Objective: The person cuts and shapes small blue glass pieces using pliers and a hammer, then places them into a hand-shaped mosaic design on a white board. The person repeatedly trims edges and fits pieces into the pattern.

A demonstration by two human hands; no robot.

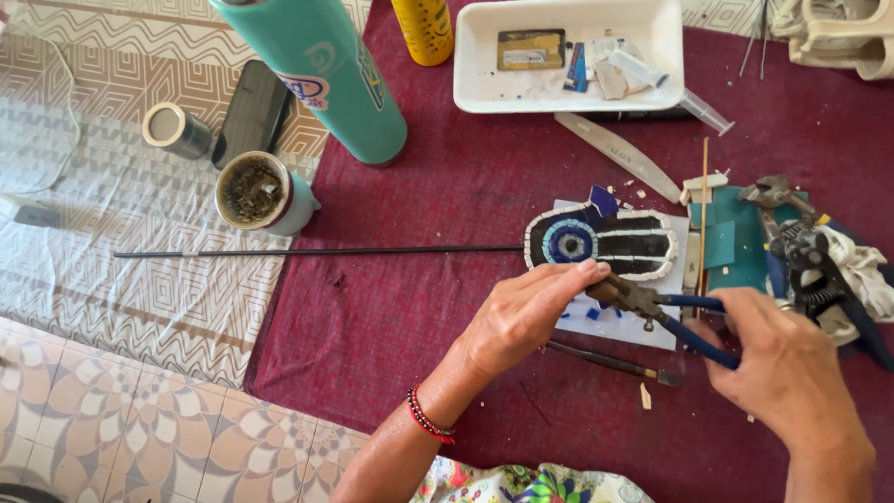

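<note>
My right hand (782, 368) grips the blue handles of a pair of nippers (652, 305) low at the right. My left hand (526, 312) pinches something small at the tool's rusty jaws; what sits between its fingertips is hidden. Just beyond lies a hand-shaped mosaic (605, 242) with a blue eye and white edging, resting on a white sheet (624, 326). Small blue tile chips lie on the sheet under the nippers. A thin black rod (317, 251) stretches left from the mosaic.
A white tray (484, 88) of scraps, a teal bottle (321, 74), a yellow can (424, 28), a cup of herbs (256, 193), a phone (251, 112), teal glass sheets (736, 237), black pliers (805, 261), a cloth and a blade (619, 154) surround the maroon mat (419, 307).
</note>
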